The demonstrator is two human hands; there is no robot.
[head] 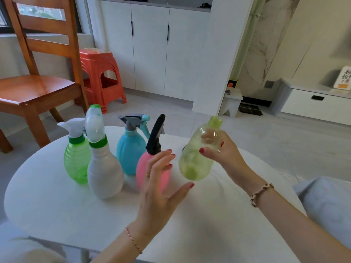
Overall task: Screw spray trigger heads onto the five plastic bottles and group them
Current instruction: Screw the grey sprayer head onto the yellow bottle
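My right hand (226,154) holds a pale yellow-green clear bottle (191,164) tilted in the air above the white round table (57,205); its neck is bare, with no trigger head. My left hand (159,186) is open, fingers spread, just left of that bottle and in front of the pink bottle (144,168) with a black trigger head. To the left stand a blue bottle (129,152) with a grey-blue trigger, a white bottle (104,173) with a green-collared white head, and a green bottle (76,162) with a white trigger.
A wooden chair (34,88) stands beyond the table's left side, with an orange plastic stool (100,76) behind it. White cabinets line the back wall. A grey cushion (326,205) lies at the right edge of the table.
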